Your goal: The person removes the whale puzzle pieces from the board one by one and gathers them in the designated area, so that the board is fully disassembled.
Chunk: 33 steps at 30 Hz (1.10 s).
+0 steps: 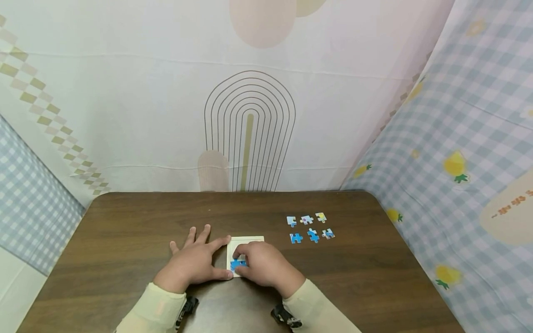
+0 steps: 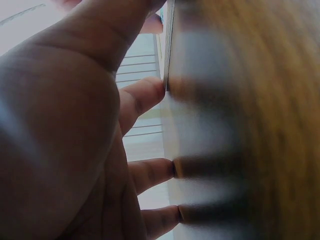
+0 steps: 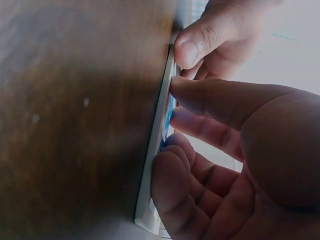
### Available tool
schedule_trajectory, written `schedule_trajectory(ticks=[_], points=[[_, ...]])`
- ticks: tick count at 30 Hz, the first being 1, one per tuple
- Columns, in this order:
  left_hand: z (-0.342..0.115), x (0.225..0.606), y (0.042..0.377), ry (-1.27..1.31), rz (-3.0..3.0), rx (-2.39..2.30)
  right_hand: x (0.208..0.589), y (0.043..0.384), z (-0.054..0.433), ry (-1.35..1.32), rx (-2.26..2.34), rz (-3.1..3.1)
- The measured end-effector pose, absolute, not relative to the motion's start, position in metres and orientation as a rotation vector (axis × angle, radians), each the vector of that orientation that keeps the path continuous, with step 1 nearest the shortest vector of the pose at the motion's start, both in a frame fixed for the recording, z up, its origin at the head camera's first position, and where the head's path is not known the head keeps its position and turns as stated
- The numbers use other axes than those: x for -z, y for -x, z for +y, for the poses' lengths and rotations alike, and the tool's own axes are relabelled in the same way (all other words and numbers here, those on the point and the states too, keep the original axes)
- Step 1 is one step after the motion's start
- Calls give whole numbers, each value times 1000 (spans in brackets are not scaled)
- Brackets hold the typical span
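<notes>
A small cream puzzle tray point(image 1: 245, 239) lies flat on the table. Blue jigsaw pieces point(image 1: 238, 264) sit in its lower left part. My left hand point(image 1: 195, 261) rests on the table with fingers spread, its thumb and index fingertips right at the tray's left edge. Over the tray, my right hand point(image 1: 266, 263) has its fingers bent, with thumb and index finger at a blue jigsaw piece point(image 3: 170, 111). The right hand hides much of the tray. In the right wrist view, the left thumb point(image 3: 189, 52) presses the tray's near corner.
To the right of the tray, several loose jigsaw pieces point(image 1: 306, 220) lie in two rows, blue, white and yellow. The brown wooden table point(image 1: 145, 208) ends at a patterned white curtain point(image 1: 158, 115). A checked cloth point(image 1: 437, 152) hangs along the right side.
</notes>
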<state>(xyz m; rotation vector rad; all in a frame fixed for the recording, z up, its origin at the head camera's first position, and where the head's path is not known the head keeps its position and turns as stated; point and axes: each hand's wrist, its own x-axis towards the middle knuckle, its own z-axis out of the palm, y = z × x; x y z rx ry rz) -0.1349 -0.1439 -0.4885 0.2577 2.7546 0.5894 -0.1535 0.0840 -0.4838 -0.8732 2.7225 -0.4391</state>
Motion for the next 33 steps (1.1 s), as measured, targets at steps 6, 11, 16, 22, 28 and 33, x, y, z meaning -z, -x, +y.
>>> schedule_trajectory(ticks=[6,11,16,22,28,33], points=[[-144,489,134,-260,2760,-589,484,152,83,865,400,2728],[-144,489,134,-266,2773,-582,485,150,82,859,369,2760],[-144,489,134,-265,2771,-579,484,149,81,851,357,2771],[-144,489,135,-264,2775,-579,483,149,81,829,351,2762],[-144,491,135,-263,2770,-585,483,148,80,820,344,2757],[-144,491,135,-261,2769,-589,483,147,80,817,345,2761]])
